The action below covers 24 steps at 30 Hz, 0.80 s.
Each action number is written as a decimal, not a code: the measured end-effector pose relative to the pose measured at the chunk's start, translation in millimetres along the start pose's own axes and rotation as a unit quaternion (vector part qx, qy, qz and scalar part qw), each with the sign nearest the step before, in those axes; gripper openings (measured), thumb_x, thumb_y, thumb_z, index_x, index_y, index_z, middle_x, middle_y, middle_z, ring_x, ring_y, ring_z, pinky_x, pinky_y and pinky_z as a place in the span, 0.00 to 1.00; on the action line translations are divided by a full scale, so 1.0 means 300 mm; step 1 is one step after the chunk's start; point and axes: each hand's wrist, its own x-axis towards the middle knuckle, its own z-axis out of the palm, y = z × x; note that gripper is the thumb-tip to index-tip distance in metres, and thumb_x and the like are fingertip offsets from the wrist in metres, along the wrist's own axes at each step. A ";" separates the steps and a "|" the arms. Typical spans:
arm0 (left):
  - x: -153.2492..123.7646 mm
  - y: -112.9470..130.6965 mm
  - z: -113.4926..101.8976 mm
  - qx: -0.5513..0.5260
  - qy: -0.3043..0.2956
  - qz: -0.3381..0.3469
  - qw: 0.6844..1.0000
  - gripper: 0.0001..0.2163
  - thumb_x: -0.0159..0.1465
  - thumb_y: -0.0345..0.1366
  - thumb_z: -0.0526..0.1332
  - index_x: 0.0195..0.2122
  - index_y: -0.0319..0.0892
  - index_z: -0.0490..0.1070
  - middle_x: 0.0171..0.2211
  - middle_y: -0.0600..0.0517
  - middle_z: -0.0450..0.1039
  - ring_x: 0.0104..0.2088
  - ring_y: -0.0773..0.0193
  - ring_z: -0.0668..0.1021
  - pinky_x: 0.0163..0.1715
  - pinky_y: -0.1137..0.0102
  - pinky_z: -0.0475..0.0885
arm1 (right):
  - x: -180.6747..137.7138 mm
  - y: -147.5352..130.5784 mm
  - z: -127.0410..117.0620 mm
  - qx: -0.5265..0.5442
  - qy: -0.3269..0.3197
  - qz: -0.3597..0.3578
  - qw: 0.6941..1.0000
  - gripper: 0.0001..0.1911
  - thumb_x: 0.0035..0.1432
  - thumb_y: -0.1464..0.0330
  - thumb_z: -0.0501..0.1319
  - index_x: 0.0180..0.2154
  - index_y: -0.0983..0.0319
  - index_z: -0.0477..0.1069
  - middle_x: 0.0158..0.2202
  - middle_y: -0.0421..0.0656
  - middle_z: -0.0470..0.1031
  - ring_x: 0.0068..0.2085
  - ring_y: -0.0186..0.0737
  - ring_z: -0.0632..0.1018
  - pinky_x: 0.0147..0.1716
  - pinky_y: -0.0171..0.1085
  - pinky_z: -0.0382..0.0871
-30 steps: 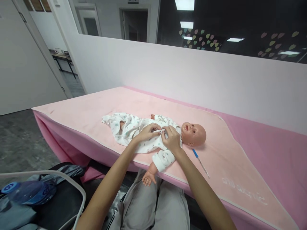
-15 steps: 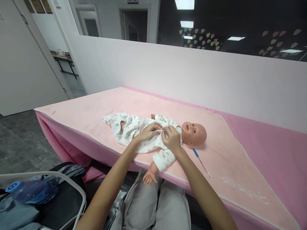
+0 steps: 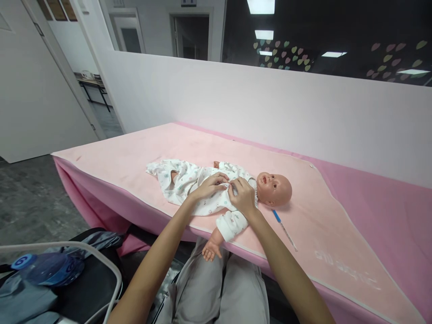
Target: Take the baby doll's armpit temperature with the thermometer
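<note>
On its back on the pink padded table (image 3: 128,153) lies a baby doll (image 3: 275,189), head to the right, dressed in white patterned baby clothes (image 3: 211,208). My left hand (image 3: 211,185) is at the doll's chest, its fingers closed on the front of the clothes. Close beside it, my right hand (image 3: 242,194) pinches the same cloth at the chest; the fingertips of both hands nearly meet. Whatever small fastening may be between them is hidden by the fingers. One doll arm hangs past the table's front edge. A thermometer with a blue end (image 3: 284,229) rests near the doll's head.
A white wall (image 3: 253,103) with a dark window above runs behind the table. To the lower left, a blue-capped water bottle (image 3: 50,268) lies on a black chair (image 3: 91,288) beside grey cloth. A curved white bar (image 3: 84,246) crosses in front. A white door (image 3: 40,90) stands at left.
The view has shifted very slightly. Both hands stay at the doll's chest with almost no visible movement.
</note>
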 end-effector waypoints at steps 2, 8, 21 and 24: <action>0.000 0.002 0.000 0.001 0.003 0.001 1.000 0.07 0.59 0.37 0.58 0.35 0.42 0.73 0.44 0.48 0.66 0.46 0.61 0.69 0.48 0.67 0.64 | 0.000 -0.001 -0.001 -0.002 -0.003 0.001 1.000 0.06 0.57 0.71 0.52 0.31 0.61 0.67 0.29 0.42 0.69 0.33 0.36 0.70 0.32 0.33 0.60; -0.003 0.004 0.002 0.000 0.005 0.010 1.000 0.07 0.59 0.37 0.58 0.36 0.41 0.72 0.43 0.48 0.66 0.45 0.61 0.69 0.48 0.66 0.64 | -0.001 -0.002 -0.002 -0.007 0.001 -0.001 1.000 0.06 0.57 0.71 0.52 0.31 0.61 0.66 0.28 0.41 0.68 0.33 0.35 0.70 0.32 0.33 0.60; -0.004 -0.006 0.007 -0.026 0.018 0.004 0.999 0.08 0.58 0.39 0.59 0.31 0.40 0.71 0.40 0.48 0.66 0.43 0.62 0.70 0.46 0.67 0.64 | 0.000 -0.001 -0.002 -0.007 0.000 -0.003 1.000 0.06 0.56 0.73 0.52 0.31 0.62 0.67 0.29 0.41 0.69 0.33 0.35 0.70 0.33 0.33 0.59; -0.005 0.001 0.006 -0.040 0.016 -0.001 0.999 0.09 0.58 0.40 0.59 0.31 0.39 0.71 0.40 0.48 0.66 0.42 0.62 0.70 0.45 0.68 0.64 | 0.001 -0.002 -0.002 -0.003 0.003 -0.005 1.000 0.06 0.56 0.73 0.52 0.30 0.62 0.67 0.29 0.41 0.69 0.33 0.35 0.70 0.33 0.33 0.59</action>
